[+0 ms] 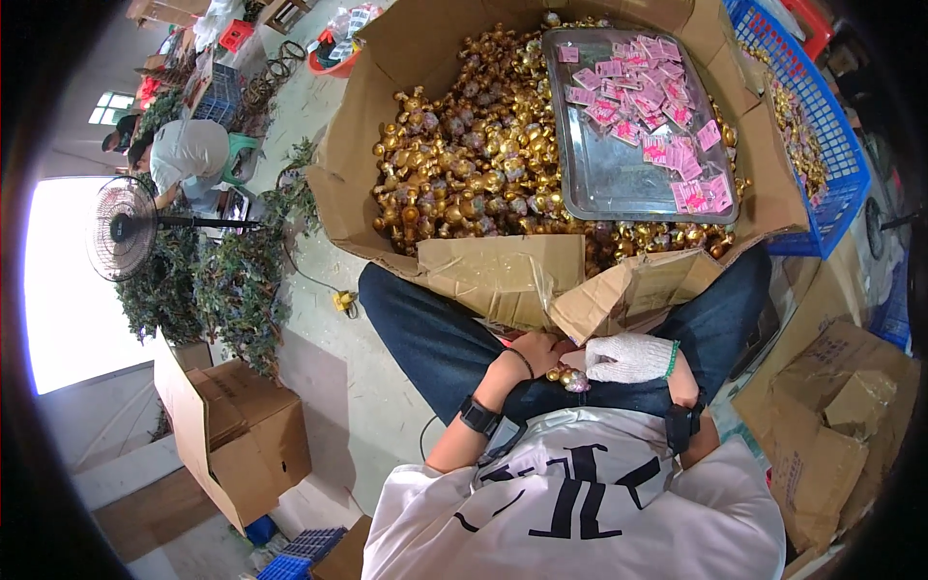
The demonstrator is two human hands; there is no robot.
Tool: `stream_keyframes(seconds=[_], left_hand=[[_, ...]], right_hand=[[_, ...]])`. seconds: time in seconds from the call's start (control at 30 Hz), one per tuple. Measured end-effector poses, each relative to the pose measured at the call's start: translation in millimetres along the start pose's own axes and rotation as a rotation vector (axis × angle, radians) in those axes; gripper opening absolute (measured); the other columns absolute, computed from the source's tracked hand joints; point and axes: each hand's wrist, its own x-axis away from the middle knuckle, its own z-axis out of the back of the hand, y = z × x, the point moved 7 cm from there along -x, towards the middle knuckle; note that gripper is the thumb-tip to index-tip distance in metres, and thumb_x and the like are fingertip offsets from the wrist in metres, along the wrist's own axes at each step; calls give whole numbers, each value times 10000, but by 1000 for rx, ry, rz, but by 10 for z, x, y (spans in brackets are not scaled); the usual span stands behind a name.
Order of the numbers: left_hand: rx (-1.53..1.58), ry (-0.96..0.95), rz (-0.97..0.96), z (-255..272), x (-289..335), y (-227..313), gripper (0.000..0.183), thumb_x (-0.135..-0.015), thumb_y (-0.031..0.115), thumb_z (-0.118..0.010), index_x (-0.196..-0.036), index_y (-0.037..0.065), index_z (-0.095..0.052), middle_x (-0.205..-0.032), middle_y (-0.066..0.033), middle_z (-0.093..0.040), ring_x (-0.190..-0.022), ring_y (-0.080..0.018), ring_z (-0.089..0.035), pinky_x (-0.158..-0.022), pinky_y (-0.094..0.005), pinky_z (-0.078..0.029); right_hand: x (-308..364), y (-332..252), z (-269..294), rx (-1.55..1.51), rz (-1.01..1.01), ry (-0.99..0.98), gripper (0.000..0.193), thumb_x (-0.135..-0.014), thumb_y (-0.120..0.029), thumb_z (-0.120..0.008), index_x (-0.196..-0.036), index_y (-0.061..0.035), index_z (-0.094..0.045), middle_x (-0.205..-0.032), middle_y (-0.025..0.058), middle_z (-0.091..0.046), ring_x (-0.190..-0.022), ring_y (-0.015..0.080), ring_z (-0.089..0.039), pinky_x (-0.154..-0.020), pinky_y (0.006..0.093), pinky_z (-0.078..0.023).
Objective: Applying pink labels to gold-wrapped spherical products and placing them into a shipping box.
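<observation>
Low over my lap, my left hand [533,355] is bare, its fingers curled in toward the other hand and partly hidden. My right hand [619,359] wears a white knitted glove with a green cuff, and its fingers are bent closed. A small shiny gold and purple figurine [570,378] is between the hands, just below their fingertips. Which hand bears it, and what else they pinch, I cannot tell. Beyond my knees stands a big open cardboard box [498,266], filled with many similar gold figurines [464,145]. A metal tray [599,184] with pink cards [657,97] rests on them.
A blue plastic basket [822,145] with more gold pieces stands right of the box. Cardboard boxes sit at the left [256,435] and right [822,425]. A standing fan [126,227], leafy artificial plants [237,290] and a seated person [193,155] are at the left.
</observation>
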Motion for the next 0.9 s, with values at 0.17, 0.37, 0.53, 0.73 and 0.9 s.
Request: stream_keyframes(seconds=[0.17,0.37,0.53,0.73,0.9], left_hand=[[55,90,-15,121,30,80,275,-871,165,-443,-983,-13,-620,-964,-184,-616,-866,-341,-609,-776,-388,-494],[121,98,-21,129,34,41,272,-877,162,-435,-981,-19,-609,-955,-202,-613,-869,-371,-596,-800,-412,-473],[301,87,178,38,17,-119,330,-908,251,-438,-968,-8,-634,-989,-206,-632,-910,-367,-610,-808,-424,-474],[215,115,97,61,25,-59,362,-922,265,-414,-925,-26,-629,-880,-227,-642,-864,-384,-610,-788,-437,-469],[189,65,82,64,0,-69,356,-933,259,-399,-963,-7,-633,-965,-217,-637,-896,-373,-608,-792,-436,-471]], right_hand=[[25,-53,62,64,-36,51,263,-885,-311,-560,-900,-48,-561,-814,152,-624,-740,333,-614,-654,404,-463],[35,-109,71,10,-46,-8,258,-876,-307,-571,-877,-49,-561,-804,151,-623,-741,336,-613,-650,411,-459],[16,-171,-14,8,-20,-143,208,-829,-225,-615,-873,-31,-552,-874,151,-632,-813,331,-614,-710,400,-474],[46,-280,-47,-4,98,-125,227,-791,-189,-620,-911,-19,-528,-929,157,-591,-859,333,-587,-778,393,-470],[-4,-165,-93,-66,18,-116,216,-828,-231,-608,-879,-39,-522,-779,110,-595,-734,280,-607,-667,376,-475]])
